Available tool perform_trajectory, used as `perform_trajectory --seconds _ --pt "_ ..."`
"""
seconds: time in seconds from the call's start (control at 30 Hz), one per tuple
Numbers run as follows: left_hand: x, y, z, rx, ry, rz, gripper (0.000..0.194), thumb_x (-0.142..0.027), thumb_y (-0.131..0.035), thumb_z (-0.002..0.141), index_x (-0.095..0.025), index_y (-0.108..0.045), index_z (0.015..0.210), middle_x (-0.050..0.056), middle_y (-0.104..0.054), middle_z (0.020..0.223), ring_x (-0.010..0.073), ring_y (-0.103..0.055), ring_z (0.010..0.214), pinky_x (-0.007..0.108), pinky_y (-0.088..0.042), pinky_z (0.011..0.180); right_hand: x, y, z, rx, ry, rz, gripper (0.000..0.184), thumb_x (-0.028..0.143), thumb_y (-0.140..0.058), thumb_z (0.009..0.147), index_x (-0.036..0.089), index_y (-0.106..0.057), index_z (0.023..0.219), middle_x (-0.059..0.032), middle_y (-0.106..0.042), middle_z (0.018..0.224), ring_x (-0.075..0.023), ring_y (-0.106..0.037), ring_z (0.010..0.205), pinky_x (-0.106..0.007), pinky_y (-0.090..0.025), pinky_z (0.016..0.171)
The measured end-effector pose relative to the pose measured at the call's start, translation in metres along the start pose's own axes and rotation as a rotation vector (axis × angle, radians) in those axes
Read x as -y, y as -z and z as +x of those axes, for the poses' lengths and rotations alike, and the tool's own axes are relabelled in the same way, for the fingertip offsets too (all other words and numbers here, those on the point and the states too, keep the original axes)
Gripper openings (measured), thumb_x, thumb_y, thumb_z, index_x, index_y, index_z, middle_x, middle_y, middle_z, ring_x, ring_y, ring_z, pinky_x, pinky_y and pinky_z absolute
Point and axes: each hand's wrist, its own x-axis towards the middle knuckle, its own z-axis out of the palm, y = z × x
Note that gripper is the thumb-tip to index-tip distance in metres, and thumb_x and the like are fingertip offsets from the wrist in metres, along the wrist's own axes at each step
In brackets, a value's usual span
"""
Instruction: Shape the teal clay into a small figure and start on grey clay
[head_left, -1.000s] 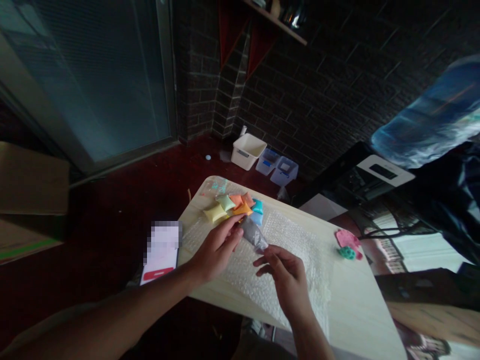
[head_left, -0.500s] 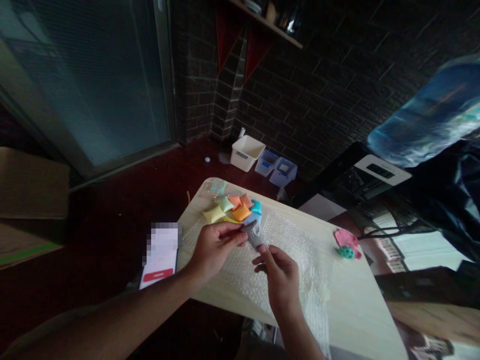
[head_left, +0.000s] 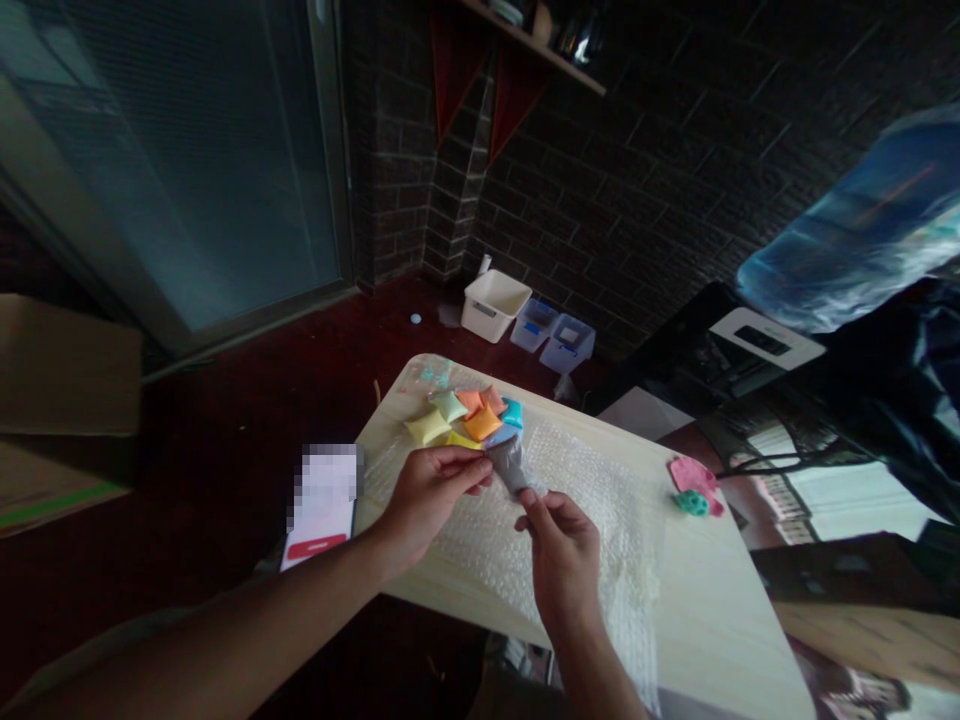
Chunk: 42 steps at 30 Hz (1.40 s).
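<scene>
Behind everything here, a dark brick wall (head_left: pixel 652 170) rises beyond the bubble wrap, and under that wrap sits the pale wooden table (head_left: pixel 720 610). The sheet of bubble wrap (head_left: pixel 592 510) itself is crinkled and shiny, spread across the middle of the top, and it's our landmark from here. Two forearms reach in from its near side: left hand (head_left: pixel 427 495) over the wrap's left part, right hand (head_left: pixel 568 545) over its near middle. Off to the wrap's left, beyond the table edge, there's a phone (head_left: pixel 322 500), its screen mostly blurred out. Well to the wrap's right, a pink lump (head_left: pixel 691 474) with a green lump (head_left: pixel 691 502) against it. And at the wrap's far-left corner, a huddle of pillow-shaped packets: pale yellow packet (head_left: pixel 427 428), orange packet (head_left: pixel 482 423), pale green packet (head_left: pixel 448 405), teal packet (head_left: pixel 512 412).

Now the centre of it all: the grey packet (head_left: pixel 510 462), up over the wrap, right between the hands! Its long axis slants from far left to near right. Left thumb and fingers are pinched on its left side, towards the far end; right thumb and fingers nip the near end. Neither hand is nearer: both have hold. Whether its underside touches anything, I can't tell.
</scene>
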Motion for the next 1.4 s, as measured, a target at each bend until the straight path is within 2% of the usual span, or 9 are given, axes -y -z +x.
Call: perform_trajectory --seconds 0.2,0.43,0.63,0.7,0.83,0.97,1.2,1.27,1.4 --pt "0.000 0.003 0.001 -0.024 -0.064 0.161 0.019 -0.035 -0.076 0.082 -0.017 -0.075 0.081 0.003 -0.070 0.072 0.0148 -0.061 0.066 0.026 -0.046 0.059 -0.002 0.001 -0.002 0.046 0.014 -0.053 0.025 0.039 -0.092 0.076 0.021 -0.075 0.072 -0.0011 -0.070 0.071 -0.0150 -0.056 0.066 -0.029 -0.046 0.064" --pt "-0.005 0.010 0.002 -0.067 -0.346 0.497 0.015 -0.025 -0.064 0.087 -0.018 -0.068 0.075 0.001 -0.068 0.070 0.0148 -0.060 0.064 0.026 -0.043 0.059 -0.004 -0.003 -0.003 0.186 -0.028 -0.195 0.032 0.047 -0.088 0.079 0.018 -0.075 0.072 -0.0044 -0.071 0.072 -0.0182 -0.061 0.066 -0.030 -0.049 0.060" --pt "-0.008 0.015 -0.003 0.059 -0.609 0.814 0.011 -0.008 -0.063 0.077 -0.019 -0.066 0.075 0.000 -0.066 0.074 0.0162 -0.060 0.071 0.029 -0.044 0.066 0.012 0.001 -0.003 0.177 0.087 -0.282 0.031 0.046 -0.080 0.089 0.025 -0.076 0.112 -0.0081 -0.076 0.115 -0.0245 -0.068 0.105 -0.034 -0.054 0.085" --pt "-0.006 0.015 -0.006 0.119 -0.649 0.860 0.012 -0.009 -0.062 0.079 -0.019 -0.065 0.075 0.001 -0.066 0.076 0.0169 -0.061 0.073 0.029 -0.044 0.067 0.017 0.004 -0.002 0.238 0.113 -0.287 0.031 0.044 -0.079 0.091 0.026 -0.077 0.115 -0.0083 -0.078 0.112 -0.0243 -0.071 0.100 -0.036 -0.054 0.087" --pt "-0.005 0.013 -0.011 0.152 -0.679 0.870 0.013 -0.009 -0.061 0.081 -0.021 -0.063 0.075 0.001 -0.065 0.076 0.0170 -0.061 0.073 0.030 -0.044 0.067 0.020 0.007 0.002 0.274 0.069 -0.268 0.024 0.045 -0.083 0.086 0.022 -0.084 0.094 -0.0067 -0.081 0.085 -0.0223 -0.071 0.075 -0.036 -0.057 0.071" --pt "-0.005 0.009 -0.011 0.096 -0.646 0.814 0.014 -0.008 -0.062 0.078 -0.021 -0.063 0.072 -0.001 -0.063 0.072 0.0157 -0.058 0.069 0.029 -0.042 0.063 0.019 0.005 0.002 0.263 0.034 -0.239 0.026 0.047 -0.083 0.086 0.021 -0.083 0.083 -0.0057 -0.079 0.074 -0.0205 -0.070 0.068 -0.035 -0.057 0.067" --pt "-0.001 0.009 -0.006 -0.008 -0.601 0.784 0.013 -0.008 -0.062 0.078 -0.021 -0.064 0.074 -0.001 -0.064 0.073 0.0146 -0.057 0.065 0.027 -0.042 0.059 0.016 0.002 -0.003 0.263 -0.064 -0.147 0.029 0.048 -0.086 0.082 0.019 -0.079 0.085 -0.0056 -0.077 0.075 -0.0190 -0.070 0.067 -0.033 -0.058 0.066" --pt "-0.002 0.009 -0.006 -0.003 -0.653 0.822 0.014 -0.007 -0.061 0.078 -0.021 -0.062 0.073 0.000 -0.063 0.072 0.0150 -0.058 0.066 0.027 -0.044 0.061 0.016 0.003 -0.003 0.288 -0.128 -0.110 0.030 0.047 -0.087 0.081 0.018 -0.078 0.082 -0.0060 -0.077 0.073 -0.0189 -0.070 0.066 -0.032 -0.059 0.065" --pt "-0.005 0.009 -0.008 0.092 -0.876 0.954 0.017 -0.005 -0.058 0.080 -0.021 -0.063 0.077 0.002 -0.068 0.078 0.0181 -0.064 0.076 0.030 -0.050 0.070 0.021 0.006 -0.002 0.372 -0.296 -0.007 0.029 0.042 -0.086 0.079 0.017 -0.072 0.076 -0.0050 -0.074 0.069 -0.0178 -0.069 0.060 -0.029 -0.056 0.057"
